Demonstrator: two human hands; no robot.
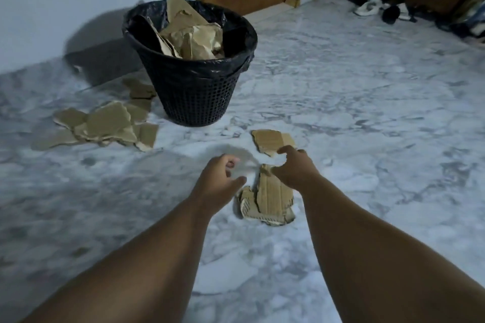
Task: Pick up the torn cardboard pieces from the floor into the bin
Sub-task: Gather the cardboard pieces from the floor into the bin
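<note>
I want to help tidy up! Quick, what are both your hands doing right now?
Left hand: loosely curled, holding nothing.
Right hand: curled at the top of the near cardboard piece; cannot tell if it grips it.

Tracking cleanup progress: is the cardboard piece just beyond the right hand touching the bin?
Apart. Head view shows bare marble floor between the cardboard piece and the bin.

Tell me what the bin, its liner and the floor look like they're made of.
Bin: likely black plastic, matte, with a grid of small holes. Liner: thin glossy black plastic film, crinkled over the rim. Floor: polished marble or marble-look tile, grey veins on white.
</note>
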